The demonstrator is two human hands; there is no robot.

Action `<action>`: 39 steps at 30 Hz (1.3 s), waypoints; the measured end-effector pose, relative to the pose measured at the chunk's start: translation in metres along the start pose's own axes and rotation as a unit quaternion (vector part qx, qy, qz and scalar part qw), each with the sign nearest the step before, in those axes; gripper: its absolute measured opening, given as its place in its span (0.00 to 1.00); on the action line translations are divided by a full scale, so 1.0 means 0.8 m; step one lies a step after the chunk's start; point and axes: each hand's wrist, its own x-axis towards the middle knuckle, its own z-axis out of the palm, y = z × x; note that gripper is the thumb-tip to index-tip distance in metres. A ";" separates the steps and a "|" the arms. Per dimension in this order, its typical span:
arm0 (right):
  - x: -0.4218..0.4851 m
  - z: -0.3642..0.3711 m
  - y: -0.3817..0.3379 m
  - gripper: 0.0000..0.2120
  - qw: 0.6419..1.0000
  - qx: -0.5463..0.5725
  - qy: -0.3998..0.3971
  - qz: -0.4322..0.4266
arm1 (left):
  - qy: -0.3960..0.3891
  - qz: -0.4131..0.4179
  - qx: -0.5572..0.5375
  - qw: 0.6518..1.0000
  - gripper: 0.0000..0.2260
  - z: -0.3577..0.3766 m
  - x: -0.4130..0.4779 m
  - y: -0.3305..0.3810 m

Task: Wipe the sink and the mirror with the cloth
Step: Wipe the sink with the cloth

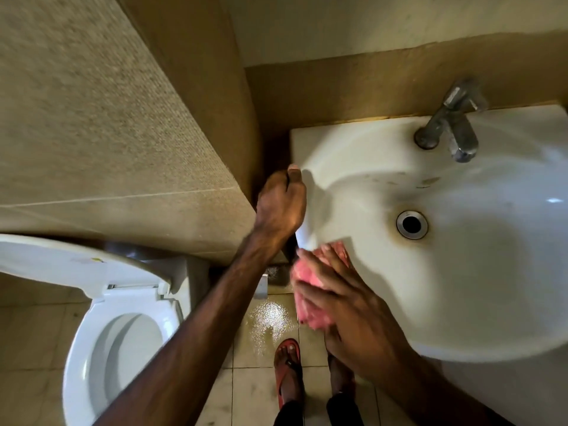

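Observation:
A white ceramic sink [479, 272] fills the right half of the view, with a round metal drain [412, 225] in its bowl. My right hand [347, 305] presses a bunched pink cloth [310, 290] against the sink's front left rim, fingers spread over it. My left hand [281, 207] curls around the sink's left edge, thumb on top of the rim. The mirror is out of view.
A metal tap [451, 121] stands at the back of the sink. A white toilet [120, 327] with its lid raised sits at the lower left beside a tiled wall [92, 118]. The tiled floor [267, 327] below looks wet, and my sandalled feet [289, 370] stand on it.

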 end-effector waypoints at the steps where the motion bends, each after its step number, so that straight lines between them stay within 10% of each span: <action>1: -0.017 0.000 -0.001 0.33 1.000 -0.020 -0.005 -0.006 | -0.010 -0.018 0.002 1.000 0.21 -0.005 0.000 0.003; 15: 0.080 0.014 -0.018 0.38 0.994 -0.054 0.034 0.085 | -0.064 -0.060 -0.031 0.996 0.30 -0.014 0.011 0.005; 23: 0.144 0.030 -0.034 0.29 0.955 -0.280 0.013 0.102 | -0.032 -0.032 0.006 0.999 0.28 -0.008 0.006 0.006; 29: 0.089 0.030 -0.037 0.18 0.933 -0.347 -0.086 0.029 | -0.030 -0.016 0.001 0.999 0.25 0.001 0.001 -0.024; 39: -0.039 0.023 -0.002 0.28 0.960 -0.275 -0.038 -0.035 | -0.026 0.005 0.037 0.999 0.28 0.023 0.001 -0.032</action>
